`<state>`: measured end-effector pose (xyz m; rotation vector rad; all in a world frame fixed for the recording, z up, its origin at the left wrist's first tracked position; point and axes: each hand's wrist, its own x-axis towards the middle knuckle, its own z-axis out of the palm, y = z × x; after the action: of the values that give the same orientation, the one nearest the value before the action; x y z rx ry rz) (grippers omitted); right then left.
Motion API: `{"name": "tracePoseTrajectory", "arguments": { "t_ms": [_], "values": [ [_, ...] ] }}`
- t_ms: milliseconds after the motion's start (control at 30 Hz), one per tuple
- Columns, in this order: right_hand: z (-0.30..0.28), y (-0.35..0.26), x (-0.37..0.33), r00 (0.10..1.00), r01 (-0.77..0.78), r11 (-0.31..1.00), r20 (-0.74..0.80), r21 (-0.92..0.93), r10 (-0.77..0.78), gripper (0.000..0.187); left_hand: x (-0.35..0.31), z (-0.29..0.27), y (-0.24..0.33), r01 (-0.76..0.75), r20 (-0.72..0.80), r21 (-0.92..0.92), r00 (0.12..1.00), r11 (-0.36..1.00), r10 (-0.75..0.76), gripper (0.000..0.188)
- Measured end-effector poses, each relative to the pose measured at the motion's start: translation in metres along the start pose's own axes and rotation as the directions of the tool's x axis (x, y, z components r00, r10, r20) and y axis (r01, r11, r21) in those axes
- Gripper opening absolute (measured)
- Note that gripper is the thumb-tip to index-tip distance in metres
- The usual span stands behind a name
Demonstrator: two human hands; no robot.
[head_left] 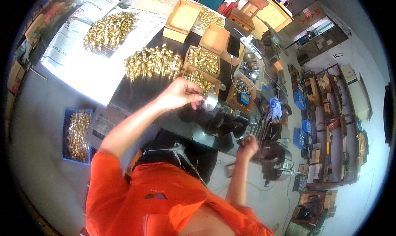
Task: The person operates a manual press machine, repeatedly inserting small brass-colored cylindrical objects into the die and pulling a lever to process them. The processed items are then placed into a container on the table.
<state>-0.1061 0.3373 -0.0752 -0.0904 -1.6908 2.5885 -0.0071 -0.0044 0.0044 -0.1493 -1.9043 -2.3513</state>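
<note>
My left hand (pixel 181 95) reaches over the dark bench to the face of a silver round chuck (pixel 210 102) on a small bench machine (pixel 227 119). Its thumb and fingers are pinched together there; whatever they hold is hidden. Lower right, my right hand (pixel 248 146) is curled into a fist beside the machine's other end, and its grip is too dark to make out. Just beyond the left hand stands a cardboard box (pixel 214 87) of small brass fittings, with a second box of brass fittings (pixel 203 61) behind it. A loose heap of brass fittings (pixel 153 62) lies to the left.
Newspaper (pixel 88 77) under another brass heap (pixel 110 31) covers the bench's far left. A blue crate of metal parts (pixel 77 135) sits on the floor at left. Past the machine are a clear tub (pixel 249 67), a blue rag (pixel 274 109) and a bench grinder (pixel 277 161). Shelves (pixel 336 124) line the right wall.
</note>
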Motion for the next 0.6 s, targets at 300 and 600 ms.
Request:
{"name": "tracePoseTrajectory", "arguments": {
  "t_ms": [300, 600],
  "values": [
    [0.027, -0.063, -0.004, 0.992, 0.065, 0.997, 0.112, -0.030, -0.061, 0.018, 0.001, -0.002, 0.003, -0.030, 0.051, 0.059, 0.998, 0.998, 0.027, 0.013],
    [0.068, -0.071, 0.055, 0.971, 0.170, 0.985, 0.166, 0.015, -0.170, 0.014, -0.005, 0.006, 0.000, 0.004, -0.011, -0.004, 1.000, 1.000, -0.004, 0.012]
  ]
}}
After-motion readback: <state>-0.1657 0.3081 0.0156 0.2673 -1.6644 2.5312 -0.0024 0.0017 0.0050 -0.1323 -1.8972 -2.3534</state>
